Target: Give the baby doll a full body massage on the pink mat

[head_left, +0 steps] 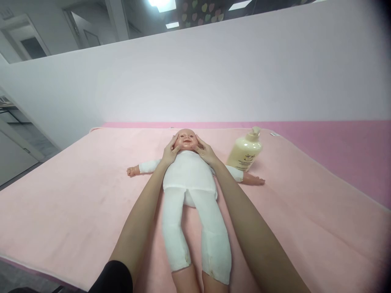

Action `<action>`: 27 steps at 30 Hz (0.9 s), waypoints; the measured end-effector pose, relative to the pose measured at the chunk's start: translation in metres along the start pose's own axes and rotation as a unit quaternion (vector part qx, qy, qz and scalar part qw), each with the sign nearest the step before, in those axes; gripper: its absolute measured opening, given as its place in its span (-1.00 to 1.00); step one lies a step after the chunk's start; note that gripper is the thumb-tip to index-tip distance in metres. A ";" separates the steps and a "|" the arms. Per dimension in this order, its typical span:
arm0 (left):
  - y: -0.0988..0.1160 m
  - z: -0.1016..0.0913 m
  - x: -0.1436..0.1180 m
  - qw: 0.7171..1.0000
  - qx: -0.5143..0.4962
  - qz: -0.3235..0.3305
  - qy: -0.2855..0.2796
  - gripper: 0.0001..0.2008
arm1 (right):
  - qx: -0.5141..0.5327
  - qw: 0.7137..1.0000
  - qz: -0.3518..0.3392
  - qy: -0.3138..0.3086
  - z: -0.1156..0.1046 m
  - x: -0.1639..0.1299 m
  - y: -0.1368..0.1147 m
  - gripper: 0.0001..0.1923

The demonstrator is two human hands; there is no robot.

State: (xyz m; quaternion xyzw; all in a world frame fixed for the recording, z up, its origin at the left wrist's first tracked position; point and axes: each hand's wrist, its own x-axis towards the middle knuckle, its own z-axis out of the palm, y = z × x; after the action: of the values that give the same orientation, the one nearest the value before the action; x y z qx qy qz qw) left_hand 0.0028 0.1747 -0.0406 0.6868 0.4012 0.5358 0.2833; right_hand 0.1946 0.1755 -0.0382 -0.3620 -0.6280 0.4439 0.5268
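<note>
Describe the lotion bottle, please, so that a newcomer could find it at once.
On the pink blanket lies a doll in white, its head cupped by the left hand and right hand. Just right of the right hand stands the bottle: pale cream, rounded, pump-topped, the only container there.

No lettering can be read anywhere in this view. The cream pump bottle (244,151), standing on the pink blanket (76,195), carries a small dark emblem and lines of print on its front, too small and blurred to make out. A white tag (274,134) at the blanket's far edge is likewise illegible.
</note>
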 end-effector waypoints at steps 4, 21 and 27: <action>0.000 0.000 0.000 1.000 0.008 -0.004 0.004 -0.31 | -0.007 1.000 -0.004 -0.003 -0.001 0.000 0.002 0.08; 0.002 0.001 0.001 0.992 -0.102 -0.052 0.045 -0.48 | 0.047 0.994 0.011 0.102 -0.001 0.002 0.005 -0.31; 0.008 0.002 -0.002 0.994 -0.091 -0.050 0.046 -0.36 | 0.014 0.997 0.002 0.079 0.005 -0.004 -0.007 -0.17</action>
State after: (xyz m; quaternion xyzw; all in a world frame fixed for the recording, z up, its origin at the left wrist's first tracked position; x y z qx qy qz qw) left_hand 0.0065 0.1689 -0.0353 0.6118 0.3970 0.5864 0.3526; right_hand 0.1902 0.1680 -0.0330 -0.3894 -0.5775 0.4241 0.5788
